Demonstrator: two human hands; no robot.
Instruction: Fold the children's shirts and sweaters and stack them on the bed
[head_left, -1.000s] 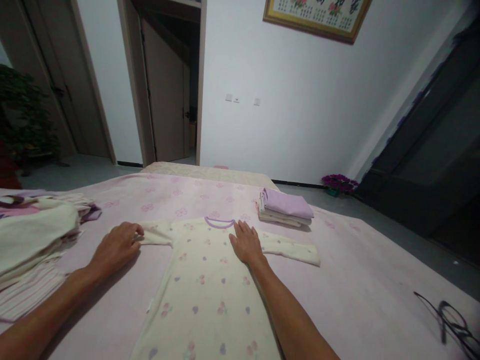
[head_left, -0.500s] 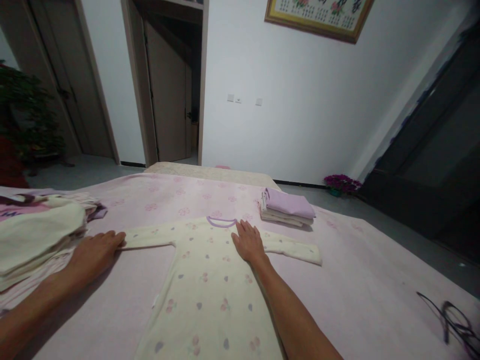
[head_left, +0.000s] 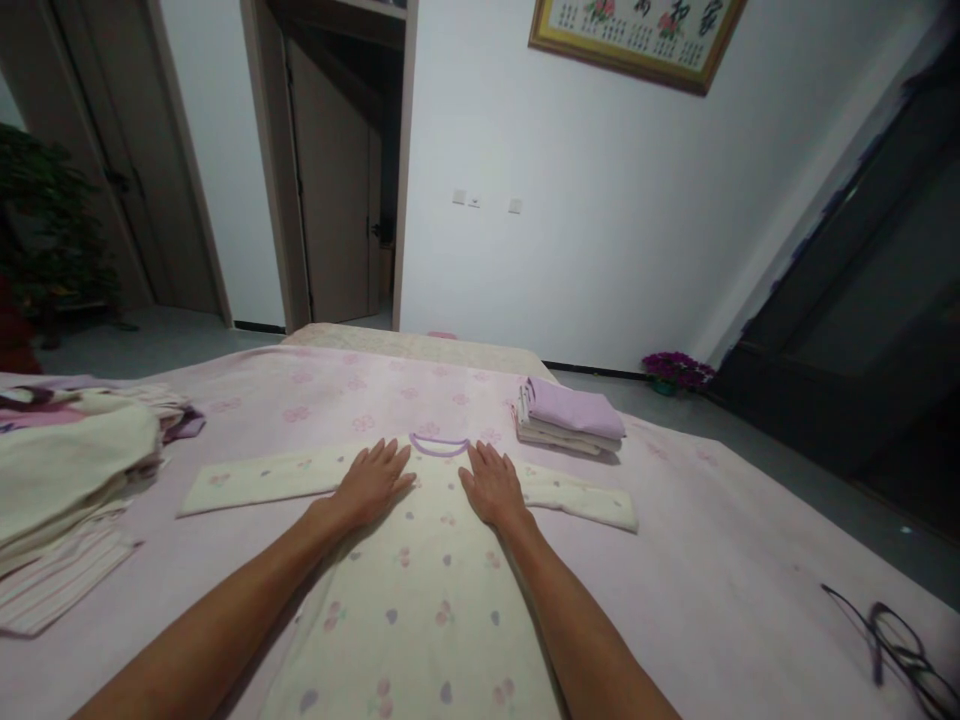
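A cream long-sleeved shirt [head_left: 427,590] with a cherry and heart print and a purple neckband lies spread out on the pink sheet [head_left: 712,580]. Both its sleeves stretch out to the sides, and its lower part runs past the bottom of the view. My left hand [head_left: 373,483] rests flat on the shirt's left shoulder, fingers stretched and slightly apart. On the other shoulder, just right of the neckband, my right hand [head_left: 493,485] lies flat with its fingers extended. Neither hand grips the cloth.
A folded stack of clothes [head_left: 571,415], purple on top, sits beyond the right sleeve. Loosely piled clothes [head_left: 75,460] lie at the left. A pair of glasses [head_left: 892,640] is at the right edge. Purple flowers [head_left: 675,370] stand on the floor beyond.
My left hand has moved right, from the end of the left sleeve to the shoulder, leaving that sleeve lying straight. My right hand stays on its shoulder.
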